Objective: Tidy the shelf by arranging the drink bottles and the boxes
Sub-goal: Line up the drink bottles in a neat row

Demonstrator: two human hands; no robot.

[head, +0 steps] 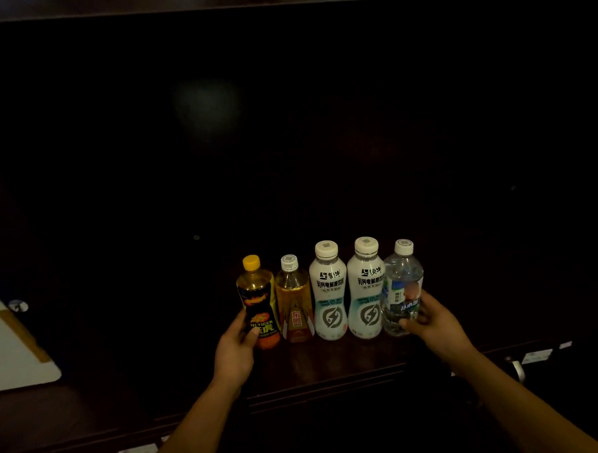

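Several drink bottles stand upright in a tight row on a dark wooden shelf (331,365). From left: a yellow-capped Hi-Tiger bottle (258,296), a golden drink bottle (294,302) with a red label, two white electrolyte drink bottles (328,293) (366,290), and a clear water bottle (401,283). My left hand (236,349) wraps the lower part of the Hi-Tiger bottle at the row's left end. My right hand (432,320) grips the lower part of the water bottle at the right end. No boxes are visible in the dark.
The shelf interior behind the bottles is very dark. A white board or box (15,345) with a tan strip lies at the far left. Price-tag strips (536,355) and metal hooks line the shelf's front edge below.
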